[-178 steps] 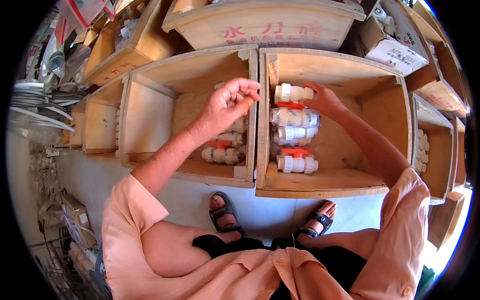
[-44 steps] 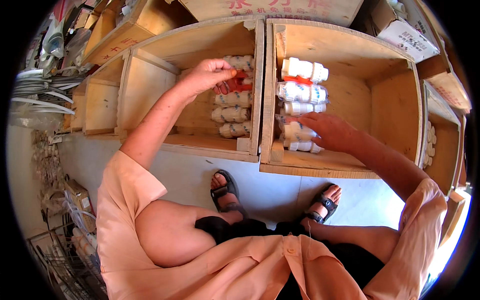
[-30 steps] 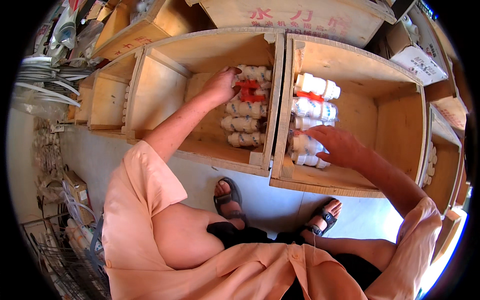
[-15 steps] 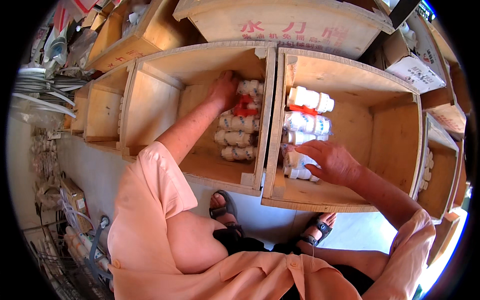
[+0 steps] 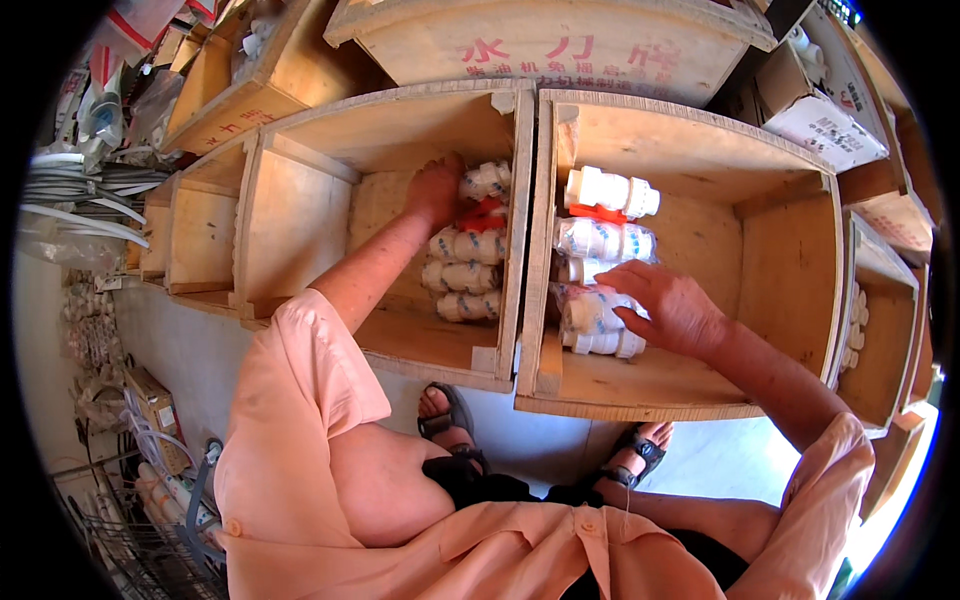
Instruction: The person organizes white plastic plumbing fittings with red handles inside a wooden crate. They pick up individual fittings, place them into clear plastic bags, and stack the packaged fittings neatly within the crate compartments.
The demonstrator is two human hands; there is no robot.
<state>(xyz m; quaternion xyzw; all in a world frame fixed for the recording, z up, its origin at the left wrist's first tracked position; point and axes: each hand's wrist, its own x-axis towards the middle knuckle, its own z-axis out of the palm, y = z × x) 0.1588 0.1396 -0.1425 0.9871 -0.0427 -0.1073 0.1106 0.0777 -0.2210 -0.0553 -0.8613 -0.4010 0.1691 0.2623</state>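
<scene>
White plastic ball valves with red handles lie stacked in two side-by-side wooden boxes. In the left box, my left hand [image 5: 437, 192] is closed at the left end of the top ball valve [image 5: 487, 180], its fingertips mostly hidden. Below that valve shows a red handle [image 5: 484, 213], then more wrapped valves [image 5: 462, 275] in a column along the divider. Over the right box my right hand [image 5: 672, 308] is spread, thumb apart from the fingers, at the right ends of wrapped valves [image 5: 592, 312]. An unwrapped white valve [image 5: 612, 192] lies at the top of that column.
The left box's front wall [image 5: 430, 370] and the right box's front wall [image 5: 640, 408] stand before my feet. Behind is a larger wooden crate [image 5: 560, 55] with red lettering. Coiled pipes [image 5: 85, 195] lie at far left; an open carton [image 5: 825, 120] sits at back right.
The top valve in the left box has tilted at my left hand. My right hand stays over the right-hand column, almost unmoved. The whole view has shifted slightly.
</scene>
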